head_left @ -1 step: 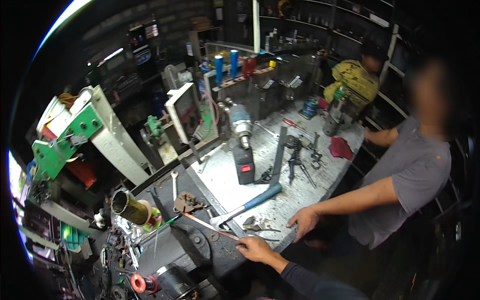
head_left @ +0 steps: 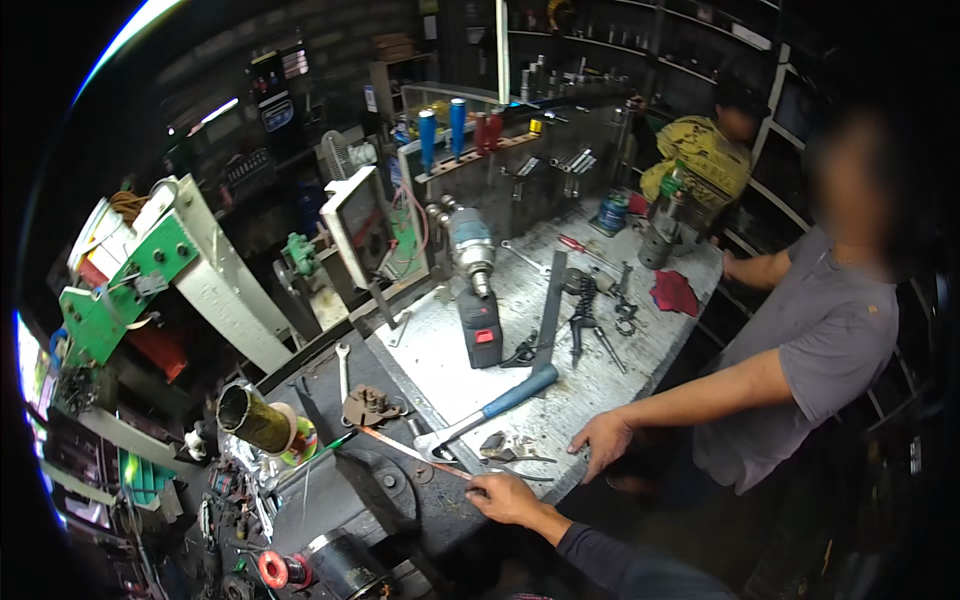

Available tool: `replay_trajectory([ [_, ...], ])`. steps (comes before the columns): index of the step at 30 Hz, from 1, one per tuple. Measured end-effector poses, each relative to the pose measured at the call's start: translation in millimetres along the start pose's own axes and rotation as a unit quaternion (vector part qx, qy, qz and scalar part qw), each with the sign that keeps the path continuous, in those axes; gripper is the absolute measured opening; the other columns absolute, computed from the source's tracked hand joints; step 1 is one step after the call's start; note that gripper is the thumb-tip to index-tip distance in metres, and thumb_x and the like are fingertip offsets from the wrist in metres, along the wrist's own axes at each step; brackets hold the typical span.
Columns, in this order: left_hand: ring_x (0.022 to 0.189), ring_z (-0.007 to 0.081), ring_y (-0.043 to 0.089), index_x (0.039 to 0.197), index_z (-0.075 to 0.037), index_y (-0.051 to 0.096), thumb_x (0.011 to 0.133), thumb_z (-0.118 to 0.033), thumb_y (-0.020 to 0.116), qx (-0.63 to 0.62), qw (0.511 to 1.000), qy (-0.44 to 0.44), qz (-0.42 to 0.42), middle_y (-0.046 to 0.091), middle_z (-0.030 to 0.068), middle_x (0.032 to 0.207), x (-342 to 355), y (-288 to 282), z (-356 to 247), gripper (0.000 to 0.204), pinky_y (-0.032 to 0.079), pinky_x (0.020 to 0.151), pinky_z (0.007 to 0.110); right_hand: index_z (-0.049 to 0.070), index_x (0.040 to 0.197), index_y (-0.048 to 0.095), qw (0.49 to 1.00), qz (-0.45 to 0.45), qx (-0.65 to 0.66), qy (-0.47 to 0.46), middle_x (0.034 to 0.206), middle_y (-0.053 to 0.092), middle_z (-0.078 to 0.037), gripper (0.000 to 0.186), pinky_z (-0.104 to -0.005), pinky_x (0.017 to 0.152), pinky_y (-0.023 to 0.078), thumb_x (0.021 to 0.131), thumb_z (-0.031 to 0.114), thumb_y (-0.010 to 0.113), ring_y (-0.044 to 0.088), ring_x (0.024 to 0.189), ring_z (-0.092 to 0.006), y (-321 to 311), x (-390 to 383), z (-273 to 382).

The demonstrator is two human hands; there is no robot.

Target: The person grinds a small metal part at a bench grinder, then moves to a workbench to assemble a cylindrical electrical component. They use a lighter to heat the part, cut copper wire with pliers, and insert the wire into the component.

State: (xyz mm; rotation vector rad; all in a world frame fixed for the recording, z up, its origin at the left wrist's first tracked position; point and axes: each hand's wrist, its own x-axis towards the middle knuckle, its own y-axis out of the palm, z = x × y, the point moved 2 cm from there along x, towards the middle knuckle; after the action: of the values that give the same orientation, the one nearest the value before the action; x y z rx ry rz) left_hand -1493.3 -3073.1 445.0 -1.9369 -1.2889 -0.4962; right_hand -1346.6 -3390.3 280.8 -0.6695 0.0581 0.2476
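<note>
My right hand (head_left: 503,498) comes in from the lower right in a dark sleeve. Its fingers are closed on the near end of a thin, flat orange-and-silver strip (head_left: 412,450). That strip slants over the dark bench top toward a rusty metal block (head_left: 371,406), its far end beside the block. Just beyond my fingers lie a pair of pliers (head_left: 515,458) and a hammer-like tool with a blue handle (head_left: 520,392). My left hand is out of the picture.
A co-worker's hand (head_left: 603,441) rests by the bench's right edge. A cordless impact wrench (head_left: 478,262) stands on the pale plate (head_left: 425,365), near a dark flat bar (head_left: 553,315). A vise-like dark block (head_left: 345,495), wire spool (head_left: 275,568) and open tube (head_left: 255,420) crowd the left.
</note>
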Motion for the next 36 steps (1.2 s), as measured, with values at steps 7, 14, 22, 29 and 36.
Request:
replay_trajectory([
  [7, 0.111, 0.0376, 0.061, 0.122, 0.007, 0.064, 0.106, -0.024, 0.057, 0.016, 1.000, 0.007, 0.015, 0.065, 0.0238, 0.121, 0, 4, -8, 0.036, 0.045, 0.103, 0.046, 0.005, 0.111, 0.073, 0.999, 0.041, 0.008, -0.009, 0.106, 0.073, -0.020, 0.030, -0.0479, 0.090, 0.053, 0.095, 0.029, 0.065, 0.068, 0.103, -0.0400, 11, -5, -1],
  [14, 0.111, 0.0373, 0.062, 0.122, 0.008, 0.064, 0.106, -0.022, 0.056, -0.035, 0.998, 0.031, 0.053, 0.066, 0.0238, 0.121, 0, 16, 3, 0.035, 0.046, 0.102, 0.045, 0.003, 0.110, 0.072, 0.999, 0.034, 0.027, -0.022, 0.110, 0.072, -0.021, 0.028, -0.0500, 0.094, 0.052, 0.096, 0.026, 0.064, 0.066, 0.109, -0.0409, 15, -8, -10],
  [22, 0.111, 0.0369, 0.063, 0.123, 0.008, 0.064, 0.106, -0.021, 0.056, -0.072, 0.994, 0.046, 0.076, 0.067, 0.0238, 0.122, 2, 16, -8, 0.034, 0.048, 0.102, 0.045, 0.004, 0.111, 0.071, 0.999, 0.007, 0.041, -0.021, 0.108, 0.072, -0.020, 0.028, -0.0489, 0.092, 0.052, 0.097, 0.026, 0.063, 0.067, 0.105, -0.0407, 6, -20, -13],
  [29, 0.112, 0.0366, 0.064, 0.123, 0.009, 0.064, 0.107, -0.019, 0.055, -0.026, 0.999, 0.018, 0.041, 0.068, 0.0239, 0.122, 5, 13, -10, 0.034, 0.049, 0.102, 0.044, 0.006, 0.113, 0.073, 1.000, 0.002, 0.031, 0.005, 0.108, 0.073, -0.018, 0.029, -0.0466, 0.092, 0.053, 0.095, 0.027, 0.065, 0.069, 0.104, -0.0380, -3, -32, -17],
  [36, 0.109, 0.0357, 0.065, 0.122, 0.009, 0.064, 0.107, -0.019, 0.055, -0.017, 0.999, -0.004, 0.038, 0.068, 0.0239, 0.121, 4, 12, -4, 0.034, 0.050, 0.101, 0.043, 0.005, 0.113, 0.073, 0.999, 0.038, 0.004, 0.004, 0.108, 0.073, -0.018, 0.028, -0.0463, 0.092, 0.054, 0.095, 0.025, 0.065, 0.069, 0.104, -0.0376, 2, -36, -8],
])
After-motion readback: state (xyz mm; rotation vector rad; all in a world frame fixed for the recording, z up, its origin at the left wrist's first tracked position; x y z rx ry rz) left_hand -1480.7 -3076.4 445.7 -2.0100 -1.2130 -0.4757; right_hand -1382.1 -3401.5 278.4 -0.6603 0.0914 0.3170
